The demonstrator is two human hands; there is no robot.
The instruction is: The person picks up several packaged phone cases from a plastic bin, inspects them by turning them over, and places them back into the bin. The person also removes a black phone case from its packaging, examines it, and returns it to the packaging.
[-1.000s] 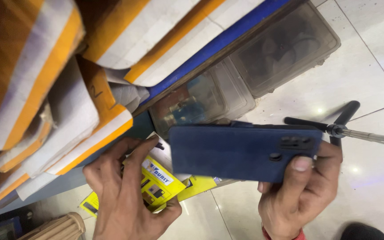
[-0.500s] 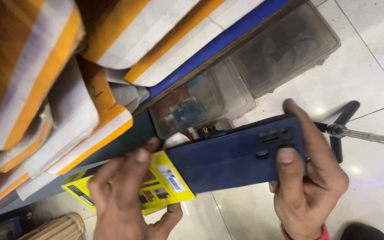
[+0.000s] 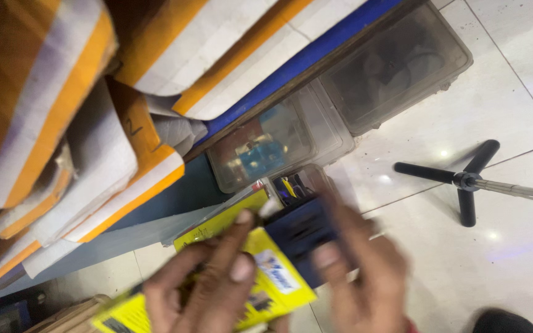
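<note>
Hands blurred, yellow packet under left fingers, dark-blue phone case against right fingers

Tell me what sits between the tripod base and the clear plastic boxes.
Head view: only bare white floor tile lies between the black tripod base and the clear plastic boxes.

left hand, right hand – both bare, blurred, red cuff at rt wrist

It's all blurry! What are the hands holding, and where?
Left hand grips the yellow packet across its top face; right hand holds the dark blue phone case at its end.
</note>
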